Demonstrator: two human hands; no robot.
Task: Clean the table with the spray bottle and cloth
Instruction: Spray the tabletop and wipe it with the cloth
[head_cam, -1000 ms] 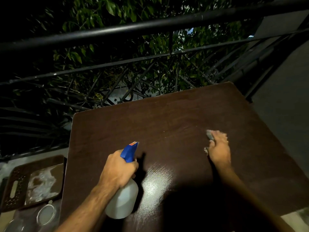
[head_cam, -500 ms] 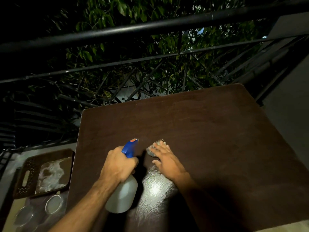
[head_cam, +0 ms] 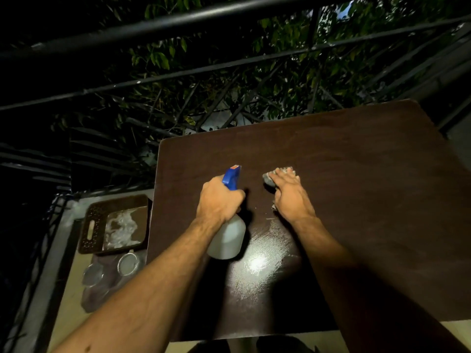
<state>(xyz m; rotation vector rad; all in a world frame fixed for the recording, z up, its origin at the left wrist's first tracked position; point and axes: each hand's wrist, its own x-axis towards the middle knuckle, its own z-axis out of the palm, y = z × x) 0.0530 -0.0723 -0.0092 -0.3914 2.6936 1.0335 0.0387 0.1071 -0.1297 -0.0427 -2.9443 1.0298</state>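
A dark brown table (head_cam: pixel 369 200) fills the middle and right of the view. My left hand (head_cam: pixel 219 202) grips the neck of a translucent spray bottle (head_cam: pixel 228 240) with a blue trigger head, nozzle pointing away from me. My right hand (head_cam: pixel 289 194) presses flat, fingers extended, on a small grey cloth (head_cam: pixel 269 179) just right of the bottle; most of the cloth is hidden under the palm. A wet, shiny patch (head_cam: pixel 257 266) glistens on the table in front of both hands.
A black metal railing (head_cam: pixel 178 19) with leafy branches behind it runs past the table's far edge. On the floor to the left lie a brown perforated tray (head_cam: pixel 94 225) holding something white and several round glass items (head_cam: pixel 127 263). Pale wall stands at far right.
My right hand swept the cloth from the table's right side leftward to beside the bottle, then slightly away from me. The left hand kept hold of the bottle. The view shifted left.
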